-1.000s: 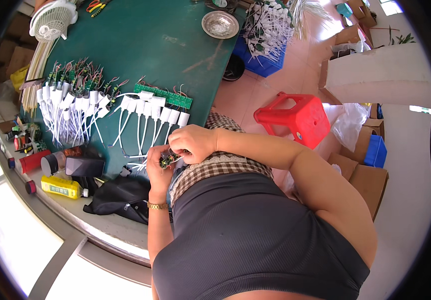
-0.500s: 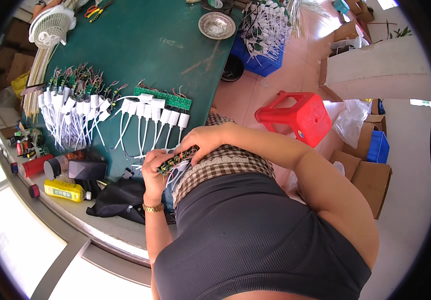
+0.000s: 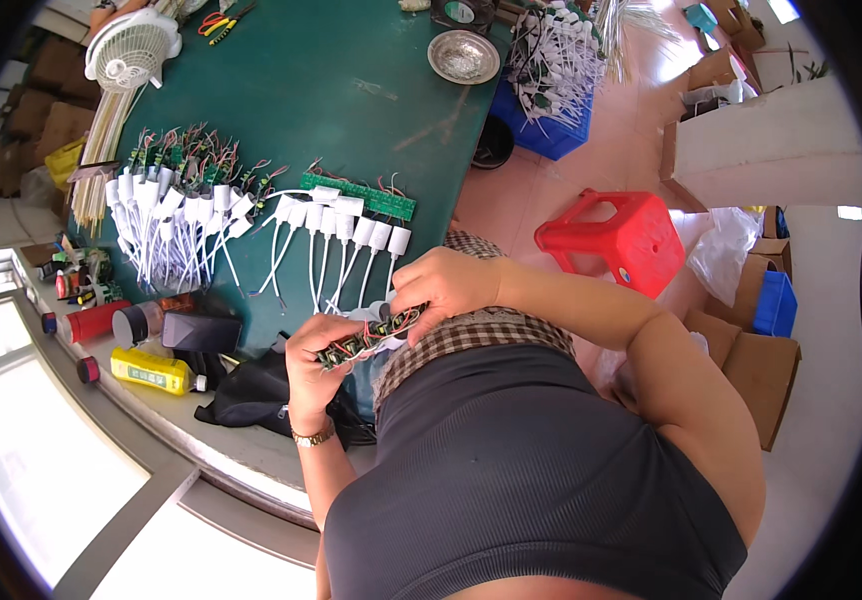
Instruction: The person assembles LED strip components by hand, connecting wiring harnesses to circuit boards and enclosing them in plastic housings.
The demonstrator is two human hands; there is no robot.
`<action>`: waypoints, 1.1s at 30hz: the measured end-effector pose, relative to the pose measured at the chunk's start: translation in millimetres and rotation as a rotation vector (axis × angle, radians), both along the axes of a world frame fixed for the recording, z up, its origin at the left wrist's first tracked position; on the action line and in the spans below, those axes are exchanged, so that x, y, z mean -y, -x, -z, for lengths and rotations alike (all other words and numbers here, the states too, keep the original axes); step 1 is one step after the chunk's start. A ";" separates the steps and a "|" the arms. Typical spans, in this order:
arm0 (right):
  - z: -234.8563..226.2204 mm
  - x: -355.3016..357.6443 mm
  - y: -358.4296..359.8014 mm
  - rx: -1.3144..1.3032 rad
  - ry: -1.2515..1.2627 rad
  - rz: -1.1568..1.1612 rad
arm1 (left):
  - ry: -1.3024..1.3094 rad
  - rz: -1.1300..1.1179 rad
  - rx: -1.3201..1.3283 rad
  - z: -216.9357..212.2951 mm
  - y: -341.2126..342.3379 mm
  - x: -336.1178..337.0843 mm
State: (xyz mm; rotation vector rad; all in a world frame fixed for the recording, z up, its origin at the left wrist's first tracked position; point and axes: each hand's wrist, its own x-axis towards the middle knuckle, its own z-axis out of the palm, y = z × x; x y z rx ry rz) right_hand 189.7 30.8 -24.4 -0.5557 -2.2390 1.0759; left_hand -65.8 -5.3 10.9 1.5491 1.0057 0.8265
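Note:
Over my lap, at the table's near edge, both hands hold a strip of green circuit boards (image 3: 371,340) with small components and thin red wires. My left hand (image 3: 313,358) grips its left end, fingers closed. At the other end, my right hand (image 3: 443,284) has its fingers bent over the boards. White plastic parts show partly beneath the strip; my hands hide the rest. Just beyond, a row of white cylindrical housings with white cables (image 3: 344,232) lies on the green table (image 3: 351,115), against another green circuit board strip (image 3: 376,199).
A heap of wired white housings (image 3: 176,215) lies to the left. Along the window side are a yellow bottle (image 3: 154,371), a phone (image 3: 201,332) and a black bag (image 3: 251,392). A fan (image 3: 133,52) and metal bowl (image 3: 463,57) stand farther off. Right stands a red stool (image 3: 626,240).
The whole view has shifted, so the table and its things sit farther right. The circuit board strip shows more of its length between my hands, which are slightly farther apart.

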 end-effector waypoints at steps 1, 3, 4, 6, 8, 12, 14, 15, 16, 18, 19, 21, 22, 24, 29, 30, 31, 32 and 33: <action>-4.7 1.6 1.2 0.000 -0.003 -0.007 | 0.134 0.011 0.037 -4.5 1.1 1.1; -13.0 6.2 4.4 -0.059 0.060 -0.023 | 0.118 0.058 -0.040 -9.6 7.0 0.6; -16.1 9.2 6.9 -0.108 0.137 -0.002 | 0.093 0.036 0.017 -14.9 4.9 1.2; -27.8 9.9 8.8 -0.083 0.238 -0.007 | 0.021 0.015 0.075 -20.9 4.9 2.6; -30.7 9.3 10.0 -0.056 0.340 -0.013 | -0.049 0.027 0.117 -16.6 2.2 1.8; -25.2 9.6 4.9 0.003 0.816 0.036 | -0.033 0.042 0.182 -7.0 -6.0 6.0; -22.2 11.7 0.7 -0.039 0.918 0.111 | 0.022 -0.009 0.189 -2.0 -12.2 9.3; -22.3 12.8 -1.8 -0.035 0.911 0.110 | 0.015 -0.011 0.192 0.1 -14.2 11.3; -22.7 13.7 -4.4 0.013 0.838 0.130 | -0.009 -0.004 0.174 1.4 -16.0 12.7; -25.3 13.9 -8.4 0.062 0.764 0.148 | -0.074 0.038 0.158 0.4 -19.6 12.4; -28.8 13.4 -10.4 0.134 0.711 0.123 | -0.076 0.036 0.160 0.7 -21.1 11.4; -35.7 11.9 -13.3 0.211 0.654 0.098 | -0.160 0.120 0.118 1.5 -24.4 9.7; -39.0 10.7 -13.5 0.247 0.644 0.085 | -0.162 0.124 0.110 -2.2 -26.2 9.7; -42.3 10.2 -13.4 0.291 0.630 0.073 | -0.157 0.116 0.132 -1.2 -24.5 9.1; -54.7 11.2 -12.7 0.256 0.519 0.029 | -0.166 0.115 0.167 -4.3 -24.8 11.9; -54.5 12.7 -13.4 0.195 0.467 0.036 | -0.157 0.103 0.179 -2.4 -24.7 12.9; -56.3 15.2 -13.5 0.206 0.466 0.035 | -0.159 0.099 0.189 -2.0 -24.6 15.3; -59.7 18.1 -12.7 0.186 0.442 0.089 | -0.056 0.035 0.164 -3.0 -24.5 18.1; -62.7 20.7 -12.0 0.167 0.416 0.139 | 0.047 -0.032 0.140 -2.9 -24.8 20.1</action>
